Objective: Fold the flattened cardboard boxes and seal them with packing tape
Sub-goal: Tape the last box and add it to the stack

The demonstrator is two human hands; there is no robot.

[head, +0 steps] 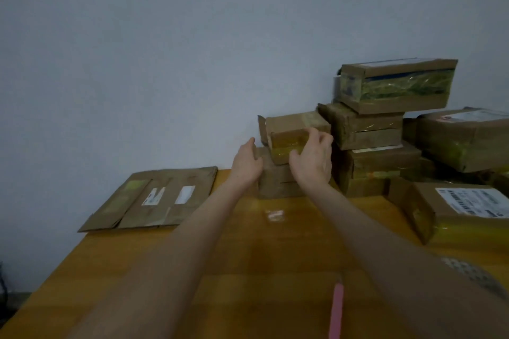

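The small taped box, at twelve o'clock on the worktop, is perched on a lower box. It is gripped by the right hand; the left hand is held flat-fingered beside it. If it is pulled one-sidedly, it could be tipped off, or the stack at two o'clock could be knocked. Every box is sealed, so contents cannot be told.

Small taped box sits atop a lower box; flattened cardboard lies well apart, left
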